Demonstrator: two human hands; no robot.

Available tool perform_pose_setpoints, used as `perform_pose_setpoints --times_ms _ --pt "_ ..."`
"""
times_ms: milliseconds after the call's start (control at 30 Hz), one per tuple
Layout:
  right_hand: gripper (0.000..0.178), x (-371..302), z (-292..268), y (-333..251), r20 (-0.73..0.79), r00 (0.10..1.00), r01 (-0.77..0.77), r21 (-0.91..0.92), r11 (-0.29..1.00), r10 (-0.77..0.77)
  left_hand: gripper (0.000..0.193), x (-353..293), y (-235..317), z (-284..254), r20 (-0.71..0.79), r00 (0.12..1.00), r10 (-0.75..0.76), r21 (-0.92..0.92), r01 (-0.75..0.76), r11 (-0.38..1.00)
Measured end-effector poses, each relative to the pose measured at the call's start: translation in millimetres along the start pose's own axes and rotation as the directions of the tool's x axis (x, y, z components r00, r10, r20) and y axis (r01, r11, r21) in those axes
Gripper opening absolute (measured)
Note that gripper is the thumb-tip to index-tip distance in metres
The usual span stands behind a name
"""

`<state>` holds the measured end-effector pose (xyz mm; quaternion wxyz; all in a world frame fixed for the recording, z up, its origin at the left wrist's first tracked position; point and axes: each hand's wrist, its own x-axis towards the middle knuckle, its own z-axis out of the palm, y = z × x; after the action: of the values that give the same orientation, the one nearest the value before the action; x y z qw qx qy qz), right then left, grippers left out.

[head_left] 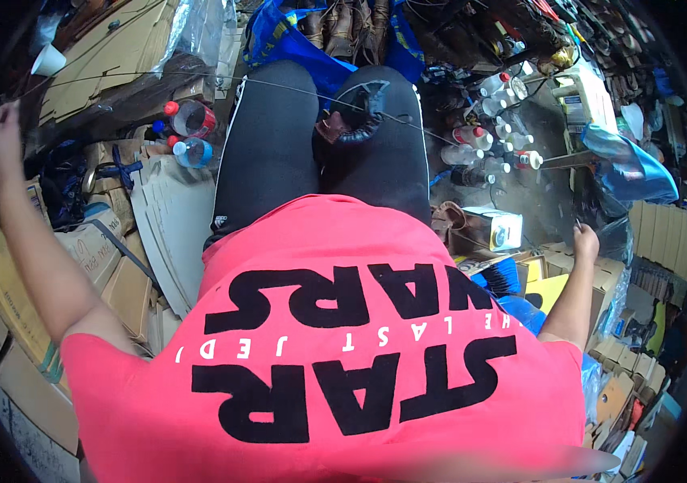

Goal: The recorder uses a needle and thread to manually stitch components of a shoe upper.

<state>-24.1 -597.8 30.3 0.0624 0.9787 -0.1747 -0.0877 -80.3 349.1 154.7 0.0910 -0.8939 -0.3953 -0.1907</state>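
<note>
A dark leather shoe [353, 121] rests between my knees, its opening and curved edge facing up. A thin dark thread [279, 84] runs from the shoe out to the far left, pulled nearly straight. My left hand [4, 138] is raised at the far left with its fingers pinched on that thread. On the right the thread leaves the shoe and fades from sight over the bottles. My right hand [585, 241] is closed, held out to the right; a small thin dark tip pokes from it, too small to name.
Plastic bottles stand to the left [193, 153] and right [472, 137] of my legs. Ahead lies a blue bag [279, 36] with brown shoes [343, 32]. Cardboard [168, 221] and boxes crowd my left; a white box [495, 228] and a blue plastic bag [629, 165] are right.
</note>
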Motion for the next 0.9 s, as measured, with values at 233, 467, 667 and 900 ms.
perform_pose_setpoints --times_ms 233,467,667,900 --pt "0.052 -59.6 27.5 -247.2 -0.023 0.722 0.41 0.819 0.402 -0.691 0.029 -222.7 200.8 78.6 -0.151 0.489 0.859 -0.913 -0.402 0.069" --pt "0.021 -105.4 -5.1 -347.8 0.164 0.661 0.029 0.969 0.244 -0.732 0.025 -246.3 256.0 55.3 -0.05 0.494 0.868 -0.955 -0.279 0.104" --pt "0.023 -97.7 7.7 -342.1 0.096 0.675 0.057 0.982 0.181 -0.731 0.019 -258.8 274.9 75.3 -0.256 0.439 0.861 -0.898 -0.439 -0.043" --pt "0.034 -69.1 6.9 -301.0 0.087 0.808 0.003 0.988 0.151 -0.583 0.032 -202.8 202.3 72.5 0.344 0.488 0.803 -0.932 0.07 0.357"
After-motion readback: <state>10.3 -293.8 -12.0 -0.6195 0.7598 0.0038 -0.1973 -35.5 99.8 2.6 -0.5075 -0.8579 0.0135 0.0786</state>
